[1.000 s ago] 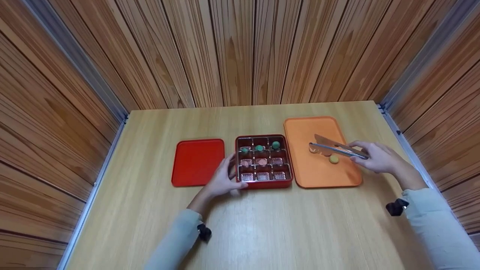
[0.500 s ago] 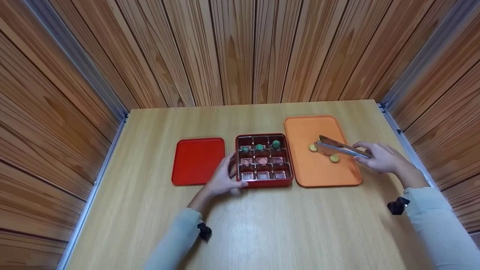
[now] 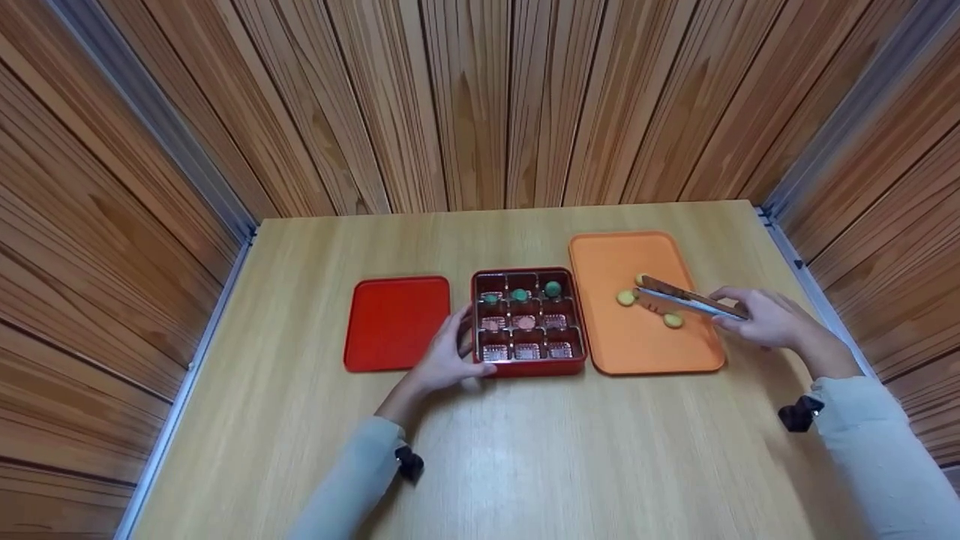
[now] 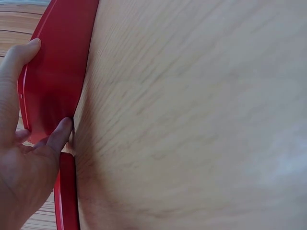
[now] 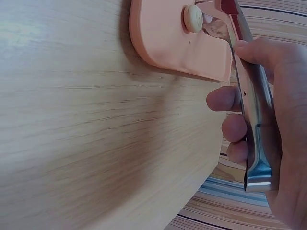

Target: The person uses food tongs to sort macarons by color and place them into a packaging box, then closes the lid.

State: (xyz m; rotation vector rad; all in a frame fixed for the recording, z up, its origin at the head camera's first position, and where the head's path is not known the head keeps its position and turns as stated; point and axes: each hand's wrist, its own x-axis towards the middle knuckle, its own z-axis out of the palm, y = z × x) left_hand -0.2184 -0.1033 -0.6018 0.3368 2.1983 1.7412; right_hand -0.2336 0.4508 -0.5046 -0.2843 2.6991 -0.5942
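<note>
My right hand (image 3: 769,321) holds metal tongs (image 5: 259,110) over the orange tray (image 3: 630,352). The tongs' arms lie close together near several yellow macarons (image 3: 673,321); whether anything is between the tips is hard to tell. In the right wrist view, one macaron (image 5: 193,19) stands out on the tray. At its front left corner my left hand (image 3: 450,356) grips a red box (image 3: 540,369), thumb on the front wall, fingers along the side. Inside the box's divided insert, green macarons (image 3: 553,289) sit in the back row and pink ones (image 3: 525,322) in two middle-row compartments.
A flat red lid (image 3: 394,326) lies on the wooden table (image 3: 525,450), left of the box and close to my left hand. The orange tray stands right beside the box. Wood-patterned walls (image 3: 480,105) enclose the table at the back and sides.
The tongs have moved slightly right and their arms have come closer together. A front yellow macaron has shifted a little right, and another shows behind the tips. My left hand stays put.
</note>
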